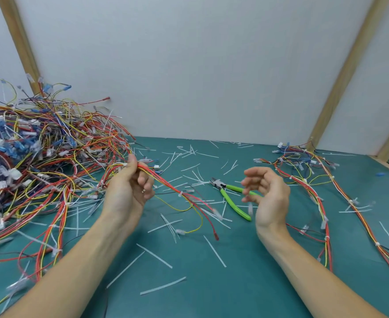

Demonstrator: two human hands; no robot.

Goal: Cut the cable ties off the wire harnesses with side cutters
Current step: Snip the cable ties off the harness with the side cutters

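Presently: side cutters lying on mat, handles running toward the person, just beyond right hand, empty, fingers loosely curled. Left hand, farther from cutters, grips red-yellow harness.

Both forearms bare, no sleeves, gloves or jewellery visible.

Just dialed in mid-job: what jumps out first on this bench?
A big tangled pile of wire harnesses fills the left of the green mat. The left hand grips one red-and-yellow harness from it. The green-handled side cutters lie unheld amid white cut ties, behind the open right hand.
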